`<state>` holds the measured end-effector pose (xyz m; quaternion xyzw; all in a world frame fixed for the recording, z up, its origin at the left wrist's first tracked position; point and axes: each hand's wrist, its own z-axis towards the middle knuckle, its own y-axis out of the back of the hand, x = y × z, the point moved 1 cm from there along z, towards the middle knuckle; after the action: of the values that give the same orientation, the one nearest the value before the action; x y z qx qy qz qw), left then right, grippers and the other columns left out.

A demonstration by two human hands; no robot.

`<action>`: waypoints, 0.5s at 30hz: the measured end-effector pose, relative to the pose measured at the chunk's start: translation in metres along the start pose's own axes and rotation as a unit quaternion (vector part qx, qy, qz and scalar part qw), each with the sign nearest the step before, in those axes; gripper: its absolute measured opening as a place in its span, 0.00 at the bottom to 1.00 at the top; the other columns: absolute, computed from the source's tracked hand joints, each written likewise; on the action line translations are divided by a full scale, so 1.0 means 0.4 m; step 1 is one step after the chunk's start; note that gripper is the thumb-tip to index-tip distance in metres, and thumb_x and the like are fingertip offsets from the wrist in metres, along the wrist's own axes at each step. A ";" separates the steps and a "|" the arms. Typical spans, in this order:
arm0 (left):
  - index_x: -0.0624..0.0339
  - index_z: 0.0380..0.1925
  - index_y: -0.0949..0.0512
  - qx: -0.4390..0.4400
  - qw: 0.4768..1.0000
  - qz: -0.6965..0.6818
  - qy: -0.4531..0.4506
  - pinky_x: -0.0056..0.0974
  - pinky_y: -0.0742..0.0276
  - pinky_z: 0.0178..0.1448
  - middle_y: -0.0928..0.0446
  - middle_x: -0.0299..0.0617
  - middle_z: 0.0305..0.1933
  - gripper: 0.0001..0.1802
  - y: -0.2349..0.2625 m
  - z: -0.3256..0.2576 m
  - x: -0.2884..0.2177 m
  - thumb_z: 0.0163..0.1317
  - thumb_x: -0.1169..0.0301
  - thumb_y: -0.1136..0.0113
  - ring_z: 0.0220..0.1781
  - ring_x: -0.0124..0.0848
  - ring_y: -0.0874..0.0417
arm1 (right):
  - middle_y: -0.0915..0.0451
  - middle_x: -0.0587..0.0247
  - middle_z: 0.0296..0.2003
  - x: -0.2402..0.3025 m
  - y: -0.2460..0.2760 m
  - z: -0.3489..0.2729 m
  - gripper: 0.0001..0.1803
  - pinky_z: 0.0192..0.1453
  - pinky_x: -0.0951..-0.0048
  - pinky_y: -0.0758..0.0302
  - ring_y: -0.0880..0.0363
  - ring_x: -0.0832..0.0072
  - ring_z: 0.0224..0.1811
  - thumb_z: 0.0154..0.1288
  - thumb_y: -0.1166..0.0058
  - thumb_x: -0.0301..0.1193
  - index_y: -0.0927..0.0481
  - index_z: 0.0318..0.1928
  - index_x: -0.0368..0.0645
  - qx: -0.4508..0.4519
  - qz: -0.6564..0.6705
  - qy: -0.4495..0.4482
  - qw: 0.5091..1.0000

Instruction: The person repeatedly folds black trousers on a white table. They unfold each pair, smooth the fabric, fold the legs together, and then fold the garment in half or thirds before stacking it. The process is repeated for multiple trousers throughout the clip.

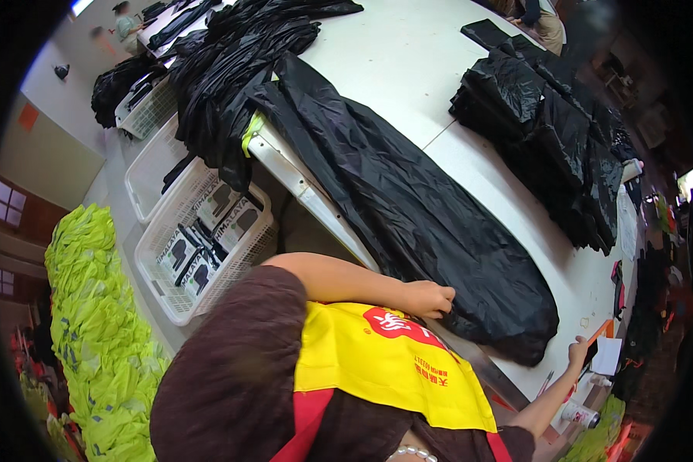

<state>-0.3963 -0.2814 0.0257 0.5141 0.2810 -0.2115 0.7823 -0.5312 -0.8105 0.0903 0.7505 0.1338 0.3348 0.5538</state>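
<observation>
A long black bag-like piece of thin, crinkled fabric [408, 208] lies across the white table in front of me, its rounded end toward my right. My left hand [431, 299] is closed at its near edge, the fingers curled against the fabric. Out to the right, my right hand [577, 352] is closed round a slim orange object [599, 333] near the table's edge; its kind is too small to make out. White paper [607, 356] lies just beside that hand.
A folded black stack [539, 131] stands far right on the white table [377, 69]. More black fabric [231, 69] hangs over the left edge. White baskets [179, 312] with packages and a yellow-green heap [100, 331] are at left. A white cup-like container [581, 414] is near right.
</observation>
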 end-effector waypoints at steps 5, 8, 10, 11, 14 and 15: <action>0.63 0.33 0.26 0.030 0.999 0.012 -0.034 0.43 0.28 0.48 0.33 0.51 0.46 0.10 -0.081 0.105 0.054 0.53 0.70 0.42 0.45 0.46 0.26 | 0.24 0.57 0.45 0.426 -0.199 -0.320 0.16 0.56 0.71 0.33 0.27 0.69 0.49 0.63 0.53 0.30 0.26 0.48 0.34 0.066 0.200 0.275 0.938; 0.63 0.42 0.29 0.012 0.992 0.023 -0.123 0.43 0.28 0.51 0.35 0.54 0.54 0.18 -0.055 0.107 0.043 0.49 0.72 0.40 0.48 0.48 0.25 | 0.27 0.50 0.51 0.528 -0.392 -0.462 0.22 0.58 0.69 0.34 0.28 0.63 0.53 0.62 0.51 0.34 0.29 0.54 0.36 0.173 0.188 0.298 0.920; 0.60 0.42 0.28 0.028 0.981 0.138 -0.130 0.42 0.27 0.48 0.34 0.50 0.55 0.16 -0.045 0.055 0.085 0.52 0.71 0.44 0.45 0.44 0.23 | 0.30 0.42 0.53 0.525 -0.489 -0.487 0.25 0.62 0.62 0.38 0.33 0.52 0.58 0.61 0.48 0.37 0.31 0.54 0.32 0.157 0.127 0.304 0.931; 0.59 0.42 0.28 0.077 0.968 0.203 -0.125 0.41 0.26 0.46 0.33 0.49 0.55 0.15 0.004 0.020 0.099 0.53 0.70 0.46 0.44 0.42 0.22 | 0.31 0.40 0.54 0.509 -0.501 -0.495 0.26 0.63 0.60 0.39 0.35 0.49 0.59 0.59 0.46 0.37 0.31 0.53 0.31 0.087 0.081 0.336 0.934; 0.53 0.41 0.26 0.009 0.956 0.282 -0.079 0.37 0.28 0.39 0.25 0.38 0.39 0.14 0.144 -0.158 0.190 0.53 0.68 0.47 0.38 0.34 0.22 | 0.29 0.43 0.53 0.496 -0.530 -0.477 0.23 0.62 0.64 0.37 0.32 0.52 0.57 0.56 0.46 0.31 0.29 0.52 0.35 0.032 0.055 0.350 0.934; 0.52 0.31 0.26 -0.068 0.946 0.311 -0.066 0.39 0.27 0.35 0.25 0.34 0.29 0.07 0.213 -0.218 0.226 0.50 0.69 0.47 0.33 0.34 0.23 | 0.29 0.44 0.52 0.490 -0.530 -0.465 0.23 0.62 0.64 0.37 0.32 0.53 0.57 0.54 0.49 0.27 0.29 0.52 0.35 0.027 0.052 0.338 0.939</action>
<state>-0.2947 -0.1722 -0.0026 0.5062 0.0686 0.0287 0.8592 -0.4714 -0.4860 -0.0052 0.6138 0.2830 0.5935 0.4370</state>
